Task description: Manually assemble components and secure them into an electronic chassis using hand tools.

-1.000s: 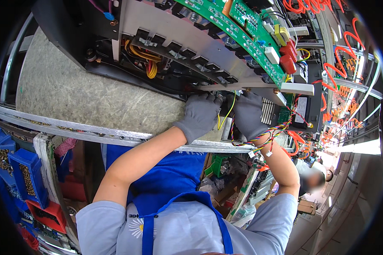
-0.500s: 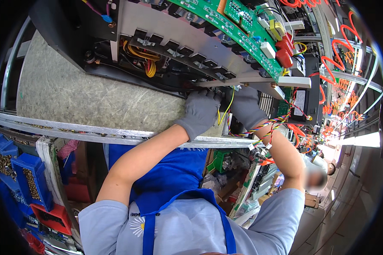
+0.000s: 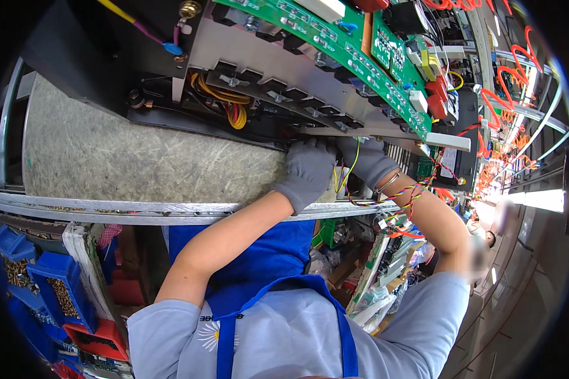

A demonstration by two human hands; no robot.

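Note:
Both my hands wear grey gloves and meet at the near lower edge of an open electronics unit. My left hand (image 3: 308,169) is curled, with its fingertips hidden below a grey metal plate (image 3: 284,66). My right hand (image 3: 370,163) reaches under the same edge, close beside it, and its fingers are out of sight. What either one grips does not show. A yellow-green wire (image 3: 356,161) hangs between them. Twisted multicoloured wires (image 3: 416,191) drape over my right forearm. Above stands a green circuit board (image 3: 344,55), and a black casing (image 3: 69,63) lies left.
The unit rests on a scuffed grey worktop (image 3: 171,164) with a metal rail (image 3: 139,215) along its near edge. Blue bins (image 3: 60,294) of small brass-coloured parts and a red bin (image 3: 85,341) sit lower left. Orange coiled hoses (image 3: 502,79) hang at right.
My view has shifted, so the unit, worktop and bins sit slightly differently. Both hands remain at the plate's lower edge, a little farther under it. The twisted wires have shifted on my right forearm.

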